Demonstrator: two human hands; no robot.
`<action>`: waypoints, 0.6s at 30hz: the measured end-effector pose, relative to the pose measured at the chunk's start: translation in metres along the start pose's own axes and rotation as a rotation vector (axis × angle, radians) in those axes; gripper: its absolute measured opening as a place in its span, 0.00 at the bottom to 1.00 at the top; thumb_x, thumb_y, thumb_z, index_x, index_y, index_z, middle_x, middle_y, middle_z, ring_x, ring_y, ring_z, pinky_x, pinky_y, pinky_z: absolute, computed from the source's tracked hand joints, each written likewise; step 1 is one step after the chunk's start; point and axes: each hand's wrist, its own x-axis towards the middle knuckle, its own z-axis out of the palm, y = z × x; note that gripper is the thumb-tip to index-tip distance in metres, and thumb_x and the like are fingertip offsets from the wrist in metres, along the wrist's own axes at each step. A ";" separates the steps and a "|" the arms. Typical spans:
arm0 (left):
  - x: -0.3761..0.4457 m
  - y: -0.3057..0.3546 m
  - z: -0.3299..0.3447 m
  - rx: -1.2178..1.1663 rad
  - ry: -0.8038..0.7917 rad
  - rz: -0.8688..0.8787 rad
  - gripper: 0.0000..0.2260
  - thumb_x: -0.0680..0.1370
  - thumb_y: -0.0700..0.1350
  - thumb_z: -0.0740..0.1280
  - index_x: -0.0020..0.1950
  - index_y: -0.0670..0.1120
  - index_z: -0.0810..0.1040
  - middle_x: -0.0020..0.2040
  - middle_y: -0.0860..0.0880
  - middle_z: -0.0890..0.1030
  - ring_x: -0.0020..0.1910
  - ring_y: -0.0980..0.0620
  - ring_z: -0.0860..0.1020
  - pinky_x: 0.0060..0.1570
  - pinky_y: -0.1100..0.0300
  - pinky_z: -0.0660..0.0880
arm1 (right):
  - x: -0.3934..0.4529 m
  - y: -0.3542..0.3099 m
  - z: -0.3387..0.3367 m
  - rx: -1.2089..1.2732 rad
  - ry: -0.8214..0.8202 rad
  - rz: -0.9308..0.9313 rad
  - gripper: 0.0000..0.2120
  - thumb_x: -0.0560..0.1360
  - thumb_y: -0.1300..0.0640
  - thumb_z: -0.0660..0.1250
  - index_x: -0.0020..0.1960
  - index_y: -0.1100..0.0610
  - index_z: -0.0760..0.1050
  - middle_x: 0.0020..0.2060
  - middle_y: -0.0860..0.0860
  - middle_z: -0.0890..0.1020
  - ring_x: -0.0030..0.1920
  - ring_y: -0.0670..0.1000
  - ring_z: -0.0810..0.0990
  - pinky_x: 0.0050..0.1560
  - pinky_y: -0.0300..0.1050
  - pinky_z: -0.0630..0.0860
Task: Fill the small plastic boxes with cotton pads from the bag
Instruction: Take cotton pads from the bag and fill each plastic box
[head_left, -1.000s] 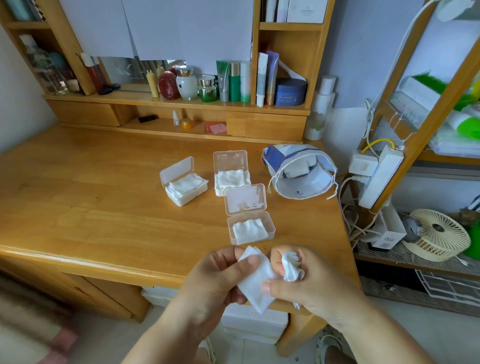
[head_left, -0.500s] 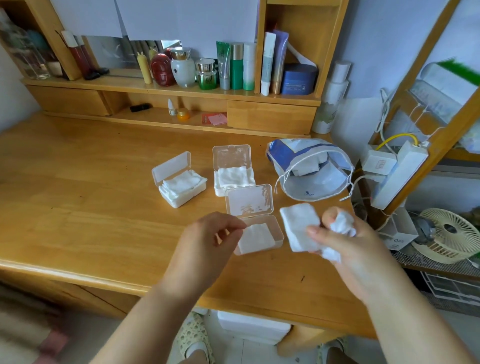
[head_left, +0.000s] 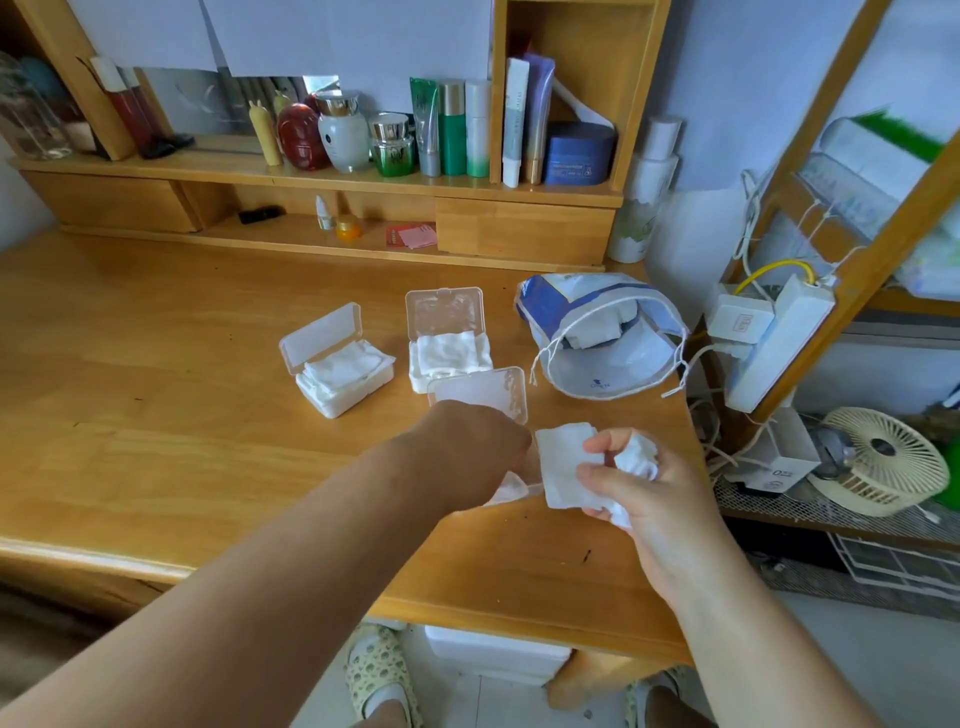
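I see a wooden desk (head_left: 156, 415) with a shelf (head_left: 311, 176) of cosmetic bottles (head_left: 452, 130) and a blue jar (head_left: 577, 153). At right stand a power strip (head_left: 779, 343) and a cream fan (head_left: 883, 460).

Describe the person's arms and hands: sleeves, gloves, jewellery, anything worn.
Both forearms are bare, with no sleeve in view up to the frame edge. The left hand and the right hand are ungloved. No ring, watch or bracelet shows on the visible sides. Fingernails cannot be made out clearly.
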 end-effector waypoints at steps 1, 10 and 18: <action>-0.001 0.000 -0.003 0.008 0.003 -0.004 0.11 0.77 0.43 0.66 0.60 0.50 0.77 0.56 0.52 0.79 0.54 0.51 0.78 0.51 0.60 0.74 | -0.002 -0.001 0.000 0.001 -0.002 -0.005 0.10 0.64 0.62 0.74 0.38 0.46 0.80 0.45 0.50 0.80 0.46 0.53 0.81 0.36 0.41 0.76; -0.049 -0.014 -0.012 -0.844 0.342 -0.179 0.09 0.74 0.37 0.68 0.39 0.50 0.74 0.32 0.57 0.76 0.31 0.58 0.72 0.34 0.64 0.71 | -0.015 -0.004 0.003 -0.013 0.035 -0.089 0.13 0.69 0.66 0.71 0.38 0.47 0.80 0.38 0.47 0.78 0.41 0.52 0.77 0.40 0.46 0.75; -0.083 0.032 -0.014 -1.836 0.317 -0.091 0.10 0.71 0.36 0.68 0.49 0.49 0.77 0.37 0.49 0.80 0.36 0.52 0.78 0.37 0.61 0.75 | -0.044 -0.021 0.014 -0.141 0.040 -0.215 0.17 0.70 0.66 0.71 0.39 0.43 0.81 0.30 0.40 0.80 0.27 0.39 0.74 0.25 0.30 0.68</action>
